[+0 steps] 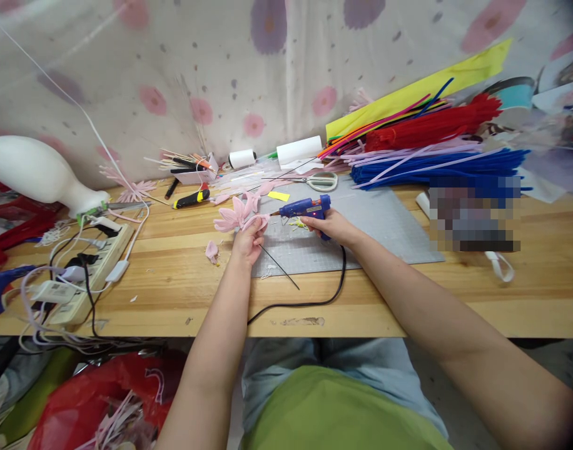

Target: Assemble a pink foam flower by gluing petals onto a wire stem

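Observation:
My left hand (249, 242) is closed around a pink pipe-cleaner flower (234, 215), whose dark stem (281, 269) sticks out below toward the right. In my right hand (332, 226) is a blue glue gun (303, 208), gripped by its handle and pointing left. Its nozzle meets, or nearly meets, a petal of the flower; contact cannot be made out. A small red light glows on the gun's body. Its black cord (299, 304) curves down to the table edge. A loose pink petal (212, 251) lies left of my left hand. Under both hands spreads a grey cutting mat (390, 231).
Scissors (321, 181), a yellow-black cutter (191, 199) and a white roll (299, 152) lie behind the hands. Blue (436, 167) and red pipe cleaners (431, 128) are heaped back right. Left stand a power strip (96, 272) with tangled cables and a white foam head (37, 172).

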A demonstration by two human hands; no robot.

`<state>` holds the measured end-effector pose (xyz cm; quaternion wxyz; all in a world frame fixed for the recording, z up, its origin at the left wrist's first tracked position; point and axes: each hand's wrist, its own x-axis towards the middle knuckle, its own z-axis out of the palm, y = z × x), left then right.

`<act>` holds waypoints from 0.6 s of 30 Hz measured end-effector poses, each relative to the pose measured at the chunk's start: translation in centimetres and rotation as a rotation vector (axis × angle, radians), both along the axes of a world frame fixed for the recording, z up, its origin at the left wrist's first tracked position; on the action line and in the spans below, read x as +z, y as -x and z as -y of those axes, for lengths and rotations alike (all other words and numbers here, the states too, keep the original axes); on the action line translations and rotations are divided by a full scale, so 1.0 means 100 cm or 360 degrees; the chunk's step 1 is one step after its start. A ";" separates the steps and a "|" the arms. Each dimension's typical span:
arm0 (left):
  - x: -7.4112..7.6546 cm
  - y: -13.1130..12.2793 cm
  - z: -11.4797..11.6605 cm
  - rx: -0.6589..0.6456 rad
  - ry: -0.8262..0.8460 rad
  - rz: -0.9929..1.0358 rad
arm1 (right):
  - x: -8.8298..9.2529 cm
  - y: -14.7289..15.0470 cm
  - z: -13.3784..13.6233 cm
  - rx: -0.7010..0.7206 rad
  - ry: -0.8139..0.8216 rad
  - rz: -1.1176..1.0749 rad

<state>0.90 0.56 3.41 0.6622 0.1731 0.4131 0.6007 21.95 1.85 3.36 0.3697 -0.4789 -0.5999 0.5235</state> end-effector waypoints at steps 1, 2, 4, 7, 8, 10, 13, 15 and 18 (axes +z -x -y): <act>0.000 0.000 0.000 0.0006 0.0003 -0.0002 | 0.000 0.000 0.000 0.0000 0.0003 -0.0005; 0.001 -0.001 0.000 0.0009 0.0005 -0.0005 | 0.000 0.001 0.000 0.0000 0.0005 -0.0007; 0.001 -0.001 0.001 0.0016 0.0010 -0.0011 | -0.002 0.002 0.000 -0.0005 -0.0001 0.0000; 0.002 -0.002 0.002 0.0016 0.0016 -0.0007 | -0.004 0.002 -0.001 -0.0037 -0.0005 0.0030; 0.003 -0.002 0.002 0.0016 0.0020 -0.0006 | -0.004 0.001 -0.002 -0.0050 -0.0002 0.0039; 0.004 -0.002 0.002 0.0024 0.0032 -0.0007 | -0.005 0.000 -0.003 -0.0069 0.0004 0.0038; 0.005 -0.002 0.002 0.0029 0.0045 -0.0004 | -0.002 -0.001 -0.002 -0.0065 -0.0014 -0.0007; 0.005 -0.002 0.002 0.0019 0.0040 -0.0003 | 0.000 0.000 0.000 -0.0040 -0.0021 -0.0037; 0.005 -0.002 0.003 0.0014 0.0032 -0.0020 | 0.002 0.001 0.002 -0.0015 -0.0018 -0.0028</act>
